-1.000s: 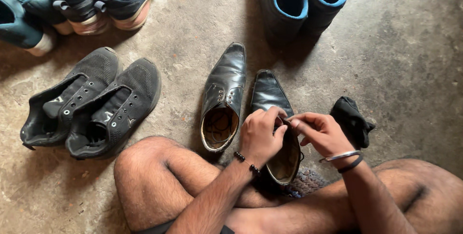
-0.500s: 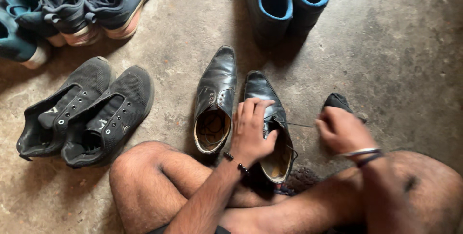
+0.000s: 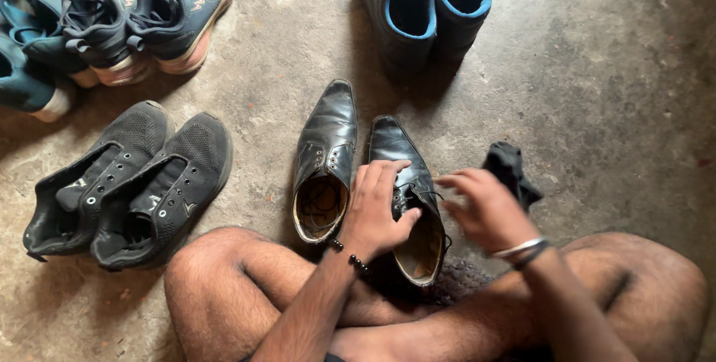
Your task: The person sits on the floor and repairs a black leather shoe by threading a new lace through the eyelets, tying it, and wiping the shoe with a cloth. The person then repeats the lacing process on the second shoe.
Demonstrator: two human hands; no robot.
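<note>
Soft, warm daylight spreads over the concrete floor point(image 3: 611, 71), brightest at the top centre and right, fading dimmer toward the left edge and lower corners. Shadows are short and soft-edged, pooling beneath the black dress shoes point(image 3: 328, 146) and the boots point(image 3: 425, 11), while the polished leather throws back a dull sheen with no harsh glare. Focus is crisp on the floor and shoes, but the right hand point(image 3: 485, 209) is smeared with motion blur, the left hand point(image 3: 377, 209) sharper.
</note>
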